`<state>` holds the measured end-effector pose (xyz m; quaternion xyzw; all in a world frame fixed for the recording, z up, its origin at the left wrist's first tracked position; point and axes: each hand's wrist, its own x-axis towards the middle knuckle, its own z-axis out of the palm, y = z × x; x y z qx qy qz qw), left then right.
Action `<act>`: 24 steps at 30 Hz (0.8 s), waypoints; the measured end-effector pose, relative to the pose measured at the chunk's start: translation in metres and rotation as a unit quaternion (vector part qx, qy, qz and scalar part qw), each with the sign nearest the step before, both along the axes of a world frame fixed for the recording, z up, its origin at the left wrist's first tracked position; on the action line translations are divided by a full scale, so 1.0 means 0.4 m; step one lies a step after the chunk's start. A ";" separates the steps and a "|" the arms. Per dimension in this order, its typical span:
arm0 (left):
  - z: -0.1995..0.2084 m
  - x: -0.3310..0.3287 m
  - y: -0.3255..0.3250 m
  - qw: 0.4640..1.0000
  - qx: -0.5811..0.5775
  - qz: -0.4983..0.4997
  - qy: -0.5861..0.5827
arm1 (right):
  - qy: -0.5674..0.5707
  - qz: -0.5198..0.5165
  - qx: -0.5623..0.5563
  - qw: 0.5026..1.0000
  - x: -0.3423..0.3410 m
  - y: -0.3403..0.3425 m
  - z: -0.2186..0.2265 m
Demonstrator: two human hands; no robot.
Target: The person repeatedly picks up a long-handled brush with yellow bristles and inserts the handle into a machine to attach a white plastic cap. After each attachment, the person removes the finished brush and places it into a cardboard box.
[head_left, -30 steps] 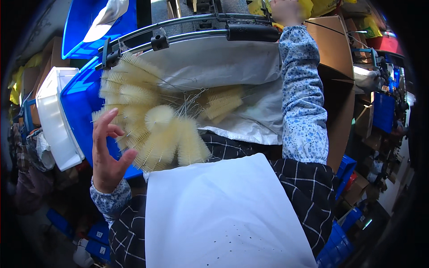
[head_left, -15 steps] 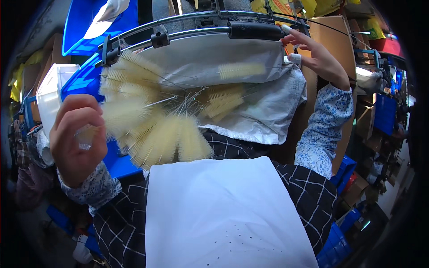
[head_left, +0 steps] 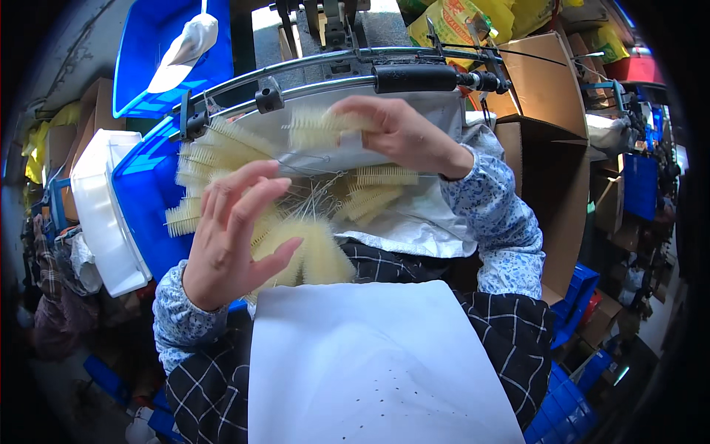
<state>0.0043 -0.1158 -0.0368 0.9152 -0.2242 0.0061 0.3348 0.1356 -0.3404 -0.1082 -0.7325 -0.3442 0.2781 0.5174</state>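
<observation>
My right hand (head_left: 403,135) is closed on a cream bristle brush (head_left: 309,129), above the white sack cloth and just below the curved metal rail. My left hand (head_left: 235,235) has its fingers apart and holds nothing; it is raised in front of a fanned pile of similar brushes (head_left: 314,248), hiding part of it. Twisted wire stems (head_left: 314,194) of the pile converge near the middle. A few more brushes (head_left: 373,200) rest on the white woven cloth (head_left: 436,214), right of those stems.
Ahead runs a metal rail (head_left: 310,86) with a black cylindrical grip (head_left: 416,78). Blue bins (head_left: 140,52) and a white plastic box (head_left: 107,214) stand to the left. Cardboard boxes (head_left: 543,81) are at the right. A white sheet (head_left: 377,355) covers my lap.
My right hand has come left from the rail's right end and now grips a brush. My left hand has moved right, its curled fingers now spread. The view has shifted slightly.
</observation>
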 end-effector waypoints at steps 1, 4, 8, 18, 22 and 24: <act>0.007 -0.014 0.000 0.993 0.048 -0.092 0.051 | -0.188 -0.079 0.005 0.979 0.071 -0.018 -0.035; -0.001 -0.050 -0.035 0.945 0.106 -0.265 0.161 | -0.513 -0.254 -0.174 0.801 0.266 -0.070 -0.122; -0.046 -0.088 -0.061 0.936 0.176 -0.282 0.120 | -0.541 -0.278 -0.246 0.755 0.339 -0.056 -0.190; -0.044 -0.073 -0.029 0.975 0.137 -0.173 0.033 | -0.513 -0.250 -0.219 0.792 0.352 -0.055 -0.197; -0.041 -0.065 -0.007 0.996 0.018 -0.087 0.023 | -0.491 -0.235 -0.202 0.814 0.372 -0.059 -0.212; -0.046 -0.055 -0.008 0.998 -0.057 -0.033 0.011 | -0.491 -0.231 -0.222 0.810 0.377 -0.058 -0.215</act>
